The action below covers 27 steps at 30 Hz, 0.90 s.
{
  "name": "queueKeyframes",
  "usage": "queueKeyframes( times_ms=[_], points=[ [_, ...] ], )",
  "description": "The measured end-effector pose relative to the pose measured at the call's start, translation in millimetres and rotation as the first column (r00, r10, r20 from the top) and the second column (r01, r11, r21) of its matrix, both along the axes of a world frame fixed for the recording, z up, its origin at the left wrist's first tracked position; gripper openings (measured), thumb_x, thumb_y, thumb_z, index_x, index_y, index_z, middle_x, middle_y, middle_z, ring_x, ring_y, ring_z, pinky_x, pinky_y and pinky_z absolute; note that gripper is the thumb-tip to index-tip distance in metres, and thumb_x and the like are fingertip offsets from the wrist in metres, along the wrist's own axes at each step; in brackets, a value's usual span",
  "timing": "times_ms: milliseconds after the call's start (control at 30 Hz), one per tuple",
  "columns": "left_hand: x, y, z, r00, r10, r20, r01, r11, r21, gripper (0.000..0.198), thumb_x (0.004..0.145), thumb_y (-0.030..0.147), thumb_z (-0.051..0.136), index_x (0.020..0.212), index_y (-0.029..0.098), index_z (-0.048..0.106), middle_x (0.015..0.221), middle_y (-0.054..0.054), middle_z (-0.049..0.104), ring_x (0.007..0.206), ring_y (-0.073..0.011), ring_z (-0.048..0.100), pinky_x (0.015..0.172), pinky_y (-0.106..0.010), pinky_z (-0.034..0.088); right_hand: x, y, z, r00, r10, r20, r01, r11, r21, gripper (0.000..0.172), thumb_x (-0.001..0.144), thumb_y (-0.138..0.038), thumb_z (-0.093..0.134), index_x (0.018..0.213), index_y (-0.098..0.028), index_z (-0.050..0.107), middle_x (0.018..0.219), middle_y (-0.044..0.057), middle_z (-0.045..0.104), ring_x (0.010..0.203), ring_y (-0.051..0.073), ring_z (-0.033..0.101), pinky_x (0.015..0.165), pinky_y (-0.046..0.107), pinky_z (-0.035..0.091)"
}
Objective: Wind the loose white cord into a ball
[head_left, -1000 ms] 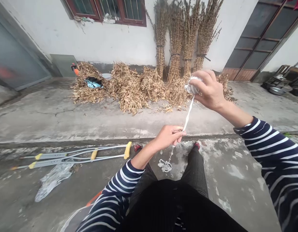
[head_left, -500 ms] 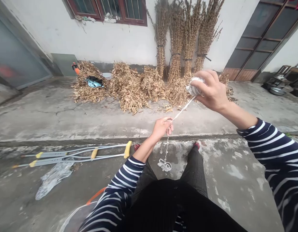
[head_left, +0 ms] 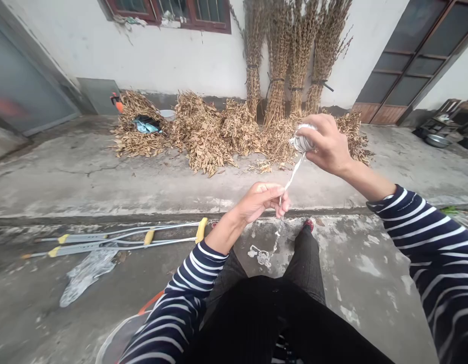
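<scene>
Clasping the cord ball (head_left: 304, 142) in front of leaf heaps (head_left: 205, 136), the right hand (head_left: 327, 144) sits apart from the left hand (head_left: 261, 201), pinched on the strand (head_left: 294, 172), while the white basin (head_left: 168, 115) hides its contents.

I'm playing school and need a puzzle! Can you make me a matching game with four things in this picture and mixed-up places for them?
Things:
1. ball of white string
2. crutches
3. tied stalk bundles
4. metal bowl

Places:
A. upright by the white wall
B. held in the right hand
C. near the picture's right edge
D. lying on the ground at the left

Pairs: 1-B, 2-D, 3-A, 4-C
</scene>
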<state>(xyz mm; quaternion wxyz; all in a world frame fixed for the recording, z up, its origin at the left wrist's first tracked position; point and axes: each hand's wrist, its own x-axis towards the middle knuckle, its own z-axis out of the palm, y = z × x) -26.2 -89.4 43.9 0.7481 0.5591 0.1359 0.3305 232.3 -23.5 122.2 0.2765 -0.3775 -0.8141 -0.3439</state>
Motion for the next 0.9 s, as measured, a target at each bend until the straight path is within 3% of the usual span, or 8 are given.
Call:
queueKeyframes(
  times_ms=[100, 233, 333, 467, 567, 700, 800, 900],
  points=[
    [0, 4, 2.2, 1.0, 0.013, 0.002, -0.013, 0.999, -0.038, 0.057, 0.073, 0.063, 0.088, 0.071, 0.012, 0.061, 0.061, -0.003, 0.065, 0.048, -0.0091, 0.058, 0.046, -0.02, 0.047, 1, -2, -12.1, 0.999, -0.003, 0.035, 0.004, 0.999, -0.032, 0.041, 0.088, -0.014, 0.061, 0.127, -0.028, 0.061, 0.143, 0.007, 0.063, 0.13, 0.033, 0.057, 0.061, 0.028, 0.055],
    [1, 5, -1.2, 0.997, -0.044, -0.061, 0.041, 0.998, -0.057, 0.053, 0.077, 0.06, 0.085, 0.077, 0.013, 0.061, 0.062, -0.004, 0.068, 0.047, -0.0108, 0.061, 0.042, -0.019, 0.043, 3, -4, -18.7, 0.997, -0.041, 0.069, 0.044, 0.998, -0.045, 0.047, 0.086, -0.009, 0.059, 0.128, -0.029, 0.061, 0.144, 0.007, 0.063, 0.132, 0.032, 0.056, 0.06, 0.028, 0.054],
    [1, 2, -12.0, 0.996, -0.036, -0.087, 0.026, 0.994, -0.11, 0.051, 0.08, 0.058, 0.083, 0.092, 0.012, 0.064, 0.064, -0.004, 0.069, 0.047, -0.0115, 0.062, 0.041, -0.018, 0.042, 7, -4, -13.3, 0.997, -0.073, 0.031, 0.074, 0.997, -0.032, 0.045, 0.087, -0.012, 0.061, 0.13, -0.029, 0.061, 0.144, 0.007, 0.063, 0.134, 0.034, 0.055, 0.066, 0.03, 0.057],
    [3, 6, -33.7, 0.984, 0.091, -0.156, -0.117, 0.979, -0.168, 0.05, 0.082, 0.05, 0.082, 0.107, 0.013, 0.061, 0.069, -0.005, 0.073, 0.048, -0.0124, 0.064, 0.042, -0.019, 0.043, 8, -7, -3.5, 0.997, -0.06, -0.051, 0.057, 0.996, -0.064, 0.044, 0.089, -0.016, 0.063, 0.131, -0.029, 0.061, 0.148, 0.008, 0.06, 0.138, 0.037, 0.051, 0.075, 0.036, 0.061],
    [7, 15, -47.0, 0.957, 0.17, -0.236, -0.208, 0.967, -0.145, 0.042, 0.081, 0.046, 0.083, 0.097, 0.012, 0.063, 0.072, -0.007, 0.074, 0.052, -0.0135, 0.067, 0.042, -0.018, 0.041, 4, -10, 0.6, 0.997, -0.028, -0.071, 0.02, 0.995, -0.099, 0.043, 0.091, -0.018, 0.061, 0.132, -0.031, 0.061, 0.15, 0.006, 0.059, 0.142, 0.037, 0.049, 0.084, 0.041, 0.063],
    [10, 11, -58.1, 0.929, 0.202, -0.309, -0.223, 0.974, -0.033, 0.036, 0.083, 0.045, 0.082, 0.085, 0.01, 0.071, 0.086, -0.013, 0.078, 0.073, -0.0157, 0.072, 0.054, -0.019, 0.051, 3, -11, 3.1, 0.997, -0.039, -0.063, 0.034, 0.996, -0.077, 0.038, 0.095, -0.023, 0.059, 0.132, -0.029, 0.062, 0.15, 0.004, 0.06, 0.143, 0.036, 0.049, 0.09, 0.041, 0.063],
    [7, -6, -56.7, 0.904, 0.207, -0.373, -0.188, 0.978, 0.087, 0.033, 0.087, 0.044, 0.078, 0.086, 0.011, 0.077, 0.097, -0.013, 0.08, 0.067, -0.0109, 0.067, 0.064, -0.022, 0.055, 6, -3, -1.7, 0.995, -0.053, -0.084, 0.048, 0.997, -0.057, 0.035, 0.095, -0.025, 0.059, 0.129, -0.027, 0.063, 0.148, 0.004, 0.061, 0.142, 0.035, 0.05, 0.089, 0.039, 0.064],
    [1, -24, -38.7, 0.947, 0.067, -0.314, -0.036, 0.994, 0.103, 0.034, 0.089, 0.046, 0.075, 0.089, 0.012, 0.078, 0.105, -0.014, 0.08, 0.074, -0.0128, 0.069, 0.072, -0.025, 0.058, 9, 9, -18.1, 0.993, -0.027, -0.114, 0.02, 0.998, -0.061, 0.034, 0.094, -0.024, 0.06, 0.127, -0.028, 0.064, 0.145, 0.005, 0.063, 0.138, 0.034, 0.052, 0.082, 0.04, 0.065]
  ],
)
